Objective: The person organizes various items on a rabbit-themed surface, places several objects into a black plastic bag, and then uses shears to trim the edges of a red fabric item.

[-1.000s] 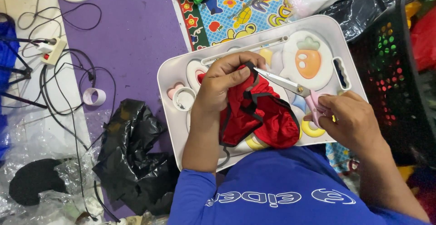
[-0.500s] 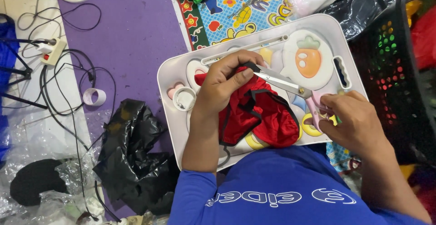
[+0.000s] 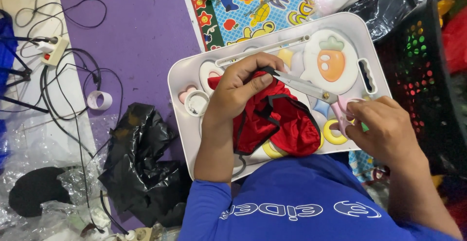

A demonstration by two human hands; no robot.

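From my remote seat, far left I see tangled black cables [image 3: 73, 83] and a white power strip [image 3: 52, 49] on the floor, then a small roll of white tape [image 3: 100, 100] at the edge of the purple mat [image 3: 141, 31]. A crumpled black plastic bag [image 3: 141, 168] lies below it. Next comes the white plastic tray with cartoon shapes [image 3: 182, 75], resting on the person's lap. My left hand [image 3: 241, 87] is clamped on the red fabric garment with black trim [image 3: 282, 124], fingers pinching its upper edge over the tray's middle. The blades of the pink-handled scissors [image 3: 316, 92] meet the cloth just beside those fingertips. My right hand [image 3: 382, 131] is closed through the scissor handles near the tray's right end. Beyond it stands a black mesh basket [image 3: 428, 65].
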